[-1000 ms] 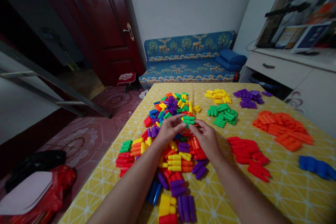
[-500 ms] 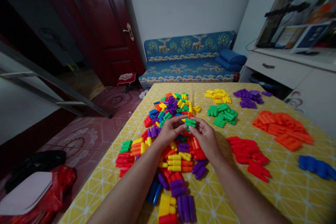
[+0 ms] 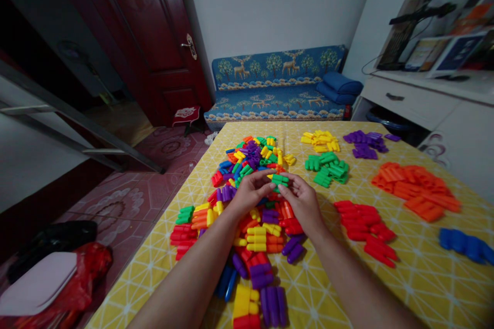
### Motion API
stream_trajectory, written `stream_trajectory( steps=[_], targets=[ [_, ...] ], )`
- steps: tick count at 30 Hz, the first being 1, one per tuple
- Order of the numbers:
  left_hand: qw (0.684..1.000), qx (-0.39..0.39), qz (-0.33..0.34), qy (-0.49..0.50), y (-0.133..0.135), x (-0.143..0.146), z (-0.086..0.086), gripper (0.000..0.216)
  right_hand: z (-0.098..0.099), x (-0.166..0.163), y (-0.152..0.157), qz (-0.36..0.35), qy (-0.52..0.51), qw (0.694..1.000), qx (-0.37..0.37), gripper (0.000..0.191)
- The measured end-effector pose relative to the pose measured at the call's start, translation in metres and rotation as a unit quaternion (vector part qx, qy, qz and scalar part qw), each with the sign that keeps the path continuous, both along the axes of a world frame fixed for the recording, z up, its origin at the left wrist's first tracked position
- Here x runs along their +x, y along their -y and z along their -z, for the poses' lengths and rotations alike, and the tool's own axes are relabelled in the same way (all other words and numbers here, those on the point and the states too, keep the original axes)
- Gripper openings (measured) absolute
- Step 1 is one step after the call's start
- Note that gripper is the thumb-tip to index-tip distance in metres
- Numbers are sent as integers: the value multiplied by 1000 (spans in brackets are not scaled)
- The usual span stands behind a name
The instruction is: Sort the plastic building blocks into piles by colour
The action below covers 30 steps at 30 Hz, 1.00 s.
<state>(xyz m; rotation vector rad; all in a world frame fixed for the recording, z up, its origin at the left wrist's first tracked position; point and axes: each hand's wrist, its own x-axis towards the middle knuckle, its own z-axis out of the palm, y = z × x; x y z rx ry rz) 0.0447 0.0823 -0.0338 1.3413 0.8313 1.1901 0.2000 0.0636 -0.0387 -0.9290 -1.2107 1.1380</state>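
Head view: by what is the lower half filled?

— By the table, which is covered with a yellow, white-lined cloth. With the hours read from the point between the two hands, the door is seen at 10 o'clock and the sofa at 12, beyond the table's far edge.

— What is laid out on the cloth?

— A mixed pile is spread from 11 o'clock round to 6, partly covered by the left arm. An orange heap is set at 3, and a red heap at 4.

— How are the hands held?

— Both are brought close together over the pile, each with the thumb closed towards the fingers.

— And the smaller groups?

— Blue pieces are placed well out between 3 and 4, a green heap just short of 3, a purple heap between 2 and 3, and a yellow heap at 2.

— What is gripped?

— At the dial's centre, a green piece is pinched by the right hand. At its 9 o'clock end, a yellow bit is pinched by the left hand; whether the two are joined cannot be told.
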Motion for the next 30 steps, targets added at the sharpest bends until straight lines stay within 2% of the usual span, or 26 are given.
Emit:
stream_trajectory(
  steps=[5,8,12,15,20,23,25,28,30],
  targets=[
    [999,22,-13,-26,-1,-2,1,57,-2,4,-1,36,7,999,-15,39],
    [997,34,-49,-40,-3,-2,3,51,6,13,-9,121,-35,991,-42,44],
    [996,20,-79,-48,-4,-1,3,46,20,33,-26,215,-141,964,-66,42],
    [996,22,-79,-47,-3,0,2,46,24,47,-36,224,-189,954,-57,42],
    [995,21,-83,-44,-3,0,3,45,21,54,-38,231,-208,950,-23,66],
    [991,37,-111,-66,-4,-2,4,38,21,49,-34,239,-170,956,-23,67],
    [980,68,-155,-102,-5,-4,4,30,22,45,-31,255,-104,961,-23,60],
    [956,127,-210,-159,-6,-7,4,22,22,43,-28,257,77,963,13,41],
    [943,152,-225,-193,-5,-8,2,21,21,44,-26,229,208,950,42,33]
  ],
)
